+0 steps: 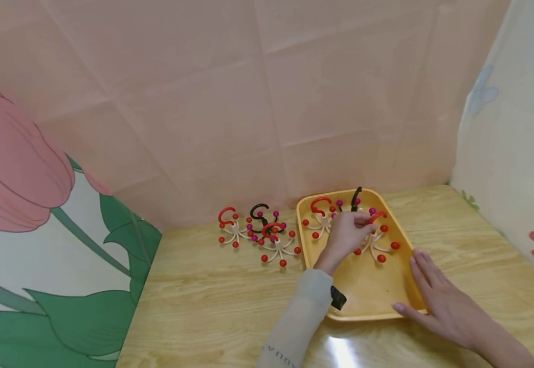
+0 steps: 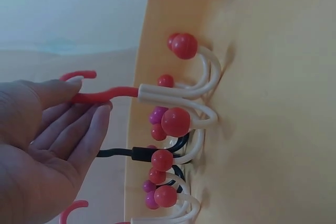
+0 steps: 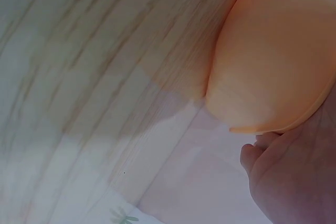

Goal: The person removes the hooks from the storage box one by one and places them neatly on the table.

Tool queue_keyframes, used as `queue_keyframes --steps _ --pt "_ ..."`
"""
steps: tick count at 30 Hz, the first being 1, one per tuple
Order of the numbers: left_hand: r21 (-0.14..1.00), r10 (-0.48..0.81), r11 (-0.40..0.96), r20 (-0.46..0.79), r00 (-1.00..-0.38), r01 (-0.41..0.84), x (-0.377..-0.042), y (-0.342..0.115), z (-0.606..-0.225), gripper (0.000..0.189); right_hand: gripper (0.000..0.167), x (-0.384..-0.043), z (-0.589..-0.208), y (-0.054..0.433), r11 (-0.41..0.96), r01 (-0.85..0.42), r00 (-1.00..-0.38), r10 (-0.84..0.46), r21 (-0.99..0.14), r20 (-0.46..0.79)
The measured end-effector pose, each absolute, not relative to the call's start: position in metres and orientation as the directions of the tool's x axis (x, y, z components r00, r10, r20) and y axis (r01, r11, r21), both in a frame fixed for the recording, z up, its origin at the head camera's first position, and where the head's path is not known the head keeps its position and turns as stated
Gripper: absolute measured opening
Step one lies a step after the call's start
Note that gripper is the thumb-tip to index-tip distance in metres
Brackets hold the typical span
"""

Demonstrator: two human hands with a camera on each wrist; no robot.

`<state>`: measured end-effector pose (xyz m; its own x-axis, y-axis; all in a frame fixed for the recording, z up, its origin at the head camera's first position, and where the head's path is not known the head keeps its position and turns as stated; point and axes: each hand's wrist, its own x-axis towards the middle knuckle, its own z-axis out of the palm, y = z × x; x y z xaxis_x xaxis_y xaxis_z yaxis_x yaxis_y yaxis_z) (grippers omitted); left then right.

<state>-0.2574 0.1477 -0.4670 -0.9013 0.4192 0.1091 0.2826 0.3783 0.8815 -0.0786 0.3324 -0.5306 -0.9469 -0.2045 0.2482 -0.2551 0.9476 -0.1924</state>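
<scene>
Inside the yellow tray [image 1: 368, 296] stands a white multi-arm hook hanger [image 1: 374, 244] with a red hook and red ball tips. My left hand [image 1: 342, 237] pinches its red hook between thumb and fingertips; in the left wrist view the hanger [image 2: 157, 93] has its ball-tipped arms against the tray floor. My right hand [image 1: 446, 304] rests at the tray's front right corner, fingers extended along the right side and thumb by the front rim. Another red-hooked white hanger [image 1: 324, 223] and a black hanger [image 1: 354, 202] with magenta balls stand farther back in the tray.
Left of the tray, two red-hooked white hangers [image 1: 235, 231] and a black hanger [image 1: 265, 227] stand close together on the wooden table [image 1: 212, 296]. A pink cloth backdrop [image 1: 212, 112] rises behind the table. Floral printed sheets hang at both sides.
</scene>
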Motion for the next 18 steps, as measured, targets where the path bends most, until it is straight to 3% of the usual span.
queue_keyframes --steps 9,18 --pt "0.861 0.38 0.399 0.158 -0.912 0.315 -0.2573 0.148 -0.4709 0.02 0.11 -0.0767 -0.5285 0.3297 0.953 -0.223 -0.963 -0.183 -0.204 0.197" --pt "0.846 0.378 0.401 0.197 -0.905 0.352 -0.258 0.1478 -0.471 0.019 0.11 -0.0784 -0.5293 0.3313 0.951 -0.241 -0.953 -0.195 -0.191 0.231"
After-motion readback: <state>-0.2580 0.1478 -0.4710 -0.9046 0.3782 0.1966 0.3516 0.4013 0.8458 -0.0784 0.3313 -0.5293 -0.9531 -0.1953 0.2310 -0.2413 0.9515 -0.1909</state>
